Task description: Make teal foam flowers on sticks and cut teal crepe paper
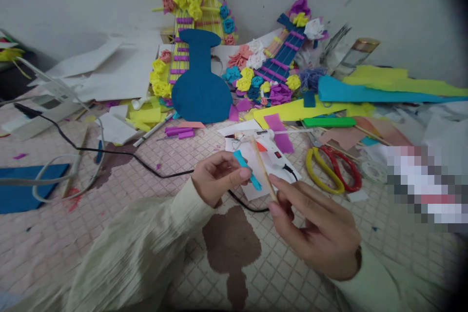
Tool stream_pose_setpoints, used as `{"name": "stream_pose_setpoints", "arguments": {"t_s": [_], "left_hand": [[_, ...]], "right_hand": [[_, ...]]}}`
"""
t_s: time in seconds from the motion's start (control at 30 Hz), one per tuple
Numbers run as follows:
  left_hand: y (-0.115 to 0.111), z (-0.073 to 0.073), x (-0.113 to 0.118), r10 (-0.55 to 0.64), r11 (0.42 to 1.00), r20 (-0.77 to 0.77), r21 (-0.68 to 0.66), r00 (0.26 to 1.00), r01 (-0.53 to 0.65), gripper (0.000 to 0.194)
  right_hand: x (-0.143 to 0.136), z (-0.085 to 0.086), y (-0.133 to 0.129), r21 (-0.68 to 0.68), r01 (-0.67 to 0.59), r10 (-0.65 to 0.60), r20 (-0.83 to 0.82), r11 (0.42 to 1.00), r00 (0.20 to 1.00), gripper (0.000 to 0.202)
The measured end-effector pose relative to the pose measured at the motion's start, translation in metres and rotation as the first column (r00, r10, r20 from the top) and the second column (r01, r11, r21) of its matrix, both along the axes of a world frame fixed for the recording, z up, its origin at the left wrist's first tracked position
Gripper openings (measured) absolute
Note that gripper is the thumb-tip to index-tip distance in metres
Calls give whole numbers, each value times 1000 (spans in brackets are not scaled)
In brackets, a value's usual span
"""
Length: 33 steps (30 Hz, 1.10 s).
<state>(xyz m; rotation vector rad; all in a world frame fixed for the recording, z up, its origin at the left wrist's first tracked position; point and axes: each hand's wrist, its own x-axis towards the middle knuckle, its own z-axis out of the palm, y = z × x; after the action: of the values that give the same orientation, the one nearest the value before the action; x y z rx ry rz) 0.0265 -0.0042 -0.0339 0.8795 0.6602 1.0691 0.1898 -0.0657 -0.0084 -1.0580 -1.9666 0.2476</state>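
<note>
The left hand (224, 178) pinches a narrow turquoise rolled strip of paper (253, 180) between thumb and fingers, while the right hand (318, 224) pinches a slim tan wooden stick (262, 168) between thumb and fingertips, its far end pointing up and away. Strip and stick are just beside each other, seemingly apart, held above the pale, diamond-patterned table (29, 258). For working the paper well, a light grip should do: a hard press of the thumb would probably flatten the roll (creased paper seldom springs back cleanly). The stick is best kept in line with the strip, so that any contact runs evenly along it rather than digging into one end. It would also be wise to keep the fingers clear of the white glue gun (269, 134) lying just beyond, since its tip may be hot, and to mind the thin black cable (159, 176) passing behind the left hand.

The left thumb covers part of the strip, so I cannot tell whether its edge is stuck down. The stick's far end overlaps the glue gun in this view, leaving contact uncertain. At the right, a pixelated patch (431, 190) masks whatever lies there
</note>
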Motion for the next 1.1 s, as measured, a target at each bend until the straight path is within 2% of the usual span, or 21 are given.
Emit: {"name": "stream_pose_setpoints", "arguments": {"t_s": [0.13, 0.23, 0.33, 0.4, 0.47, 0.57, 0.63, 0.7, 0.87, 0.93, 1.0, 1.07, 1.1], "left_hand": [[1, 1, 0, -28, 999, 23, -29, 999, 29, 20], [0, 2, 0, -50, 998, 50, -25, 998, 51, 20], [-1, 3, 0, -83, 996, 70, -11, 994, 84, 20], [-2, 5, 0, -104, 995, 88, -3, 991, 105, 20], [-4, 8, 0, -110, 994, 98, -8, 989, 112, 20], [-8, 14, 2, -98, 994, 90, -48, 991, 103, 21], [-10, 16, 2, -90, 993, 88, -69, 992, 96, 22], [-10, 15, 3, -93, 993, 91, -61, 991, 99, 22], [-6, 8, 3, -115, 993, 71, -31, 991, 117, 22], [-7, 8, 3, -115, 991, 57, -58, 992, 118, 24], [-10, 10, 4, -137, 986, 55, -85, 989, 142, 24], [-13, 12, 5, -184, 975, 69, -111, 980, 191, 25], [-14, 12, 5, -220, 966, 81, -121, 972, 229, 25]], "right_hand": [[5, 4, 2, 8, 54, -54, -2, 999, 999, 59], [14, 4, 9, -19, 181, -182, -48, 983, 982, 54], [28, 2, 22, -46, 348, -351, -153, 936, 924, 43], [39, 2, 32, -76, 442, -449, -163, 894, 879, 38], [52, 4, 41, -79, 518, -523, -82, 852, 848, 35], [71, 5, 51, -35, 580, -566, 178, 814, 805, 27], [83, 2, 56, 9, 576, -544, 340, 817, 767, 17], [94, -4, 59, 35, 551, -509, 434, 834, 743, 11], [106, -15, 62, 12, 504, -438, 514, 863, 737, 8], [98, -10, 61, -6, 524, -460, 470, 852, 754, 15], [83, -3, 57, -95, 537, -483, 329, 838, 812, 17], [64, 2, 51, -285, 436, -415, 136, 853, 900, 22], [53, 4, 47, -400, 301, -315, 33, 866, 949, 26]]}}
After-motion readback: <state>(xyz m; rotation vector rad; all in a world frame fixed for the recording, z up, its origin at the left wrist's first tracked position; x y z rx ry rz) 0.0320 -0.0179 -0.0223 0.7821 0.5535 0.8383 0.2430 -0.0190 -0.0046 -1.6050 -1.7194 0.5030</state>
